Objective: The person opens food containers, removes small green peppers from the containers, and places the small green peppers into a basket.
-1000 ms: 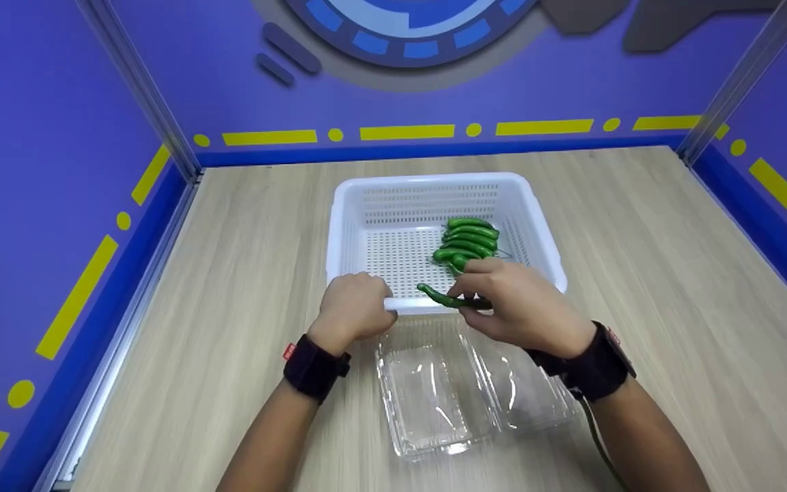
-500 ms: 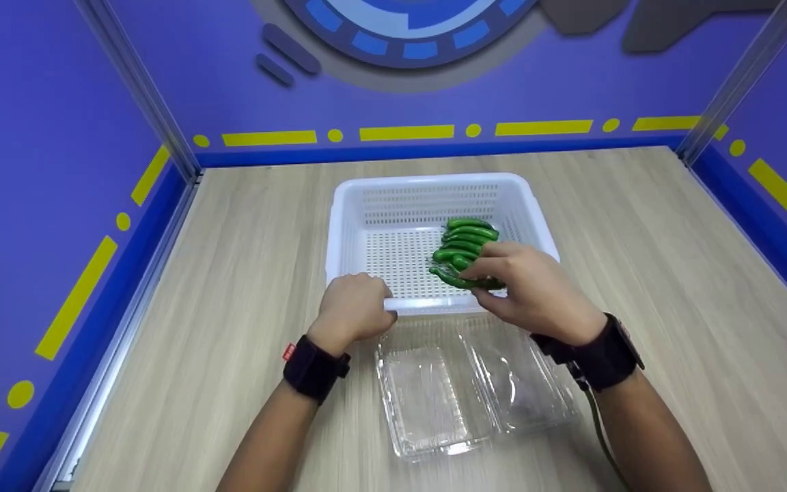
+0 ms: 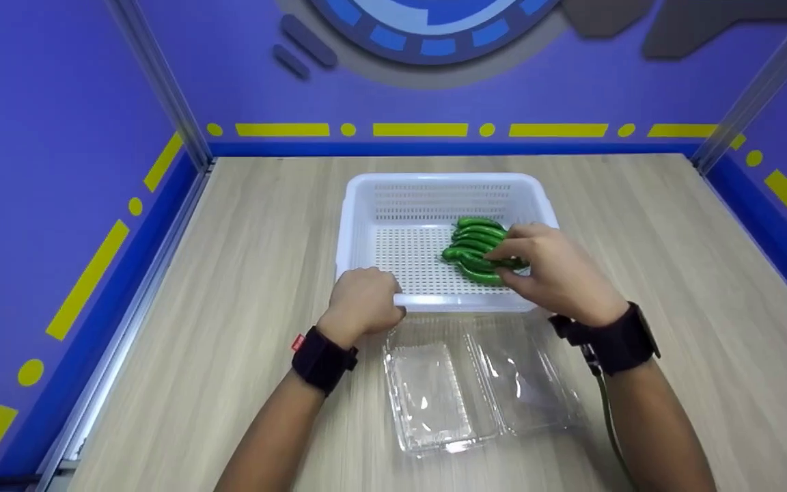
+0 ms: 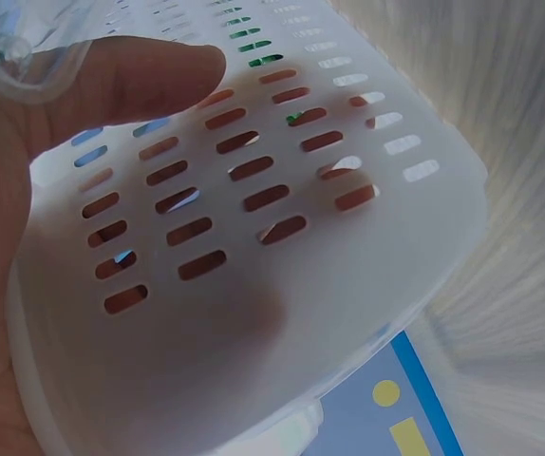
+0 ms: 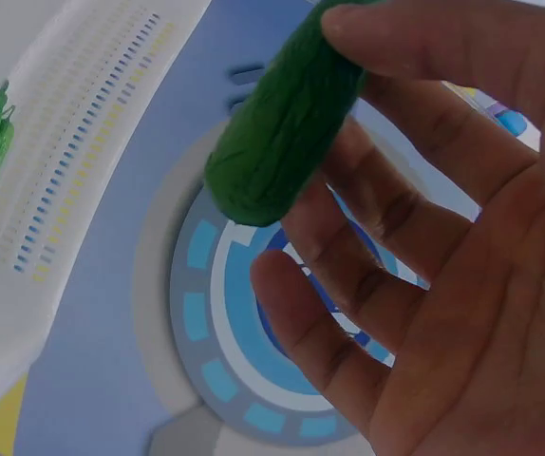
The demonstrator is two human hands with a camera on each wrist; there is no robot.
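The fingers of the right hand (image 3: 557,273) curl round one green pepper (image 5: 282,133) and pinch it between thumb and fingertips. In the right wrist view the pepper sits at the tips of the fingers, with the other fingers a bit bent under it. That hand is over the right side of the white basket (image 3: 366,205), and the pepper it holds is down among the other green peppers (image 3: 477,236), which lie in a little pile in the right part of the basket. I cannot tell if the held pepper rests on the pile or is just above it. The fingers of the left hand (image 3: 363,304) are curled over the near rim of the basket, close to its left corner, and they grip it. In the left wrist view the fingers (image 4: 140,76) show through the holes in the basket wall, pressed close together on the inside. The basket sits on a wooden table (image 3: 673,225), in the middle, toward the far side. Just near of the basket lies a clear plastic box (image 3: 475,389), open flat, with its two halves side by side between the two arms. Each wrist has a black band on it. Purple walls with yellow stripes stand round the table.
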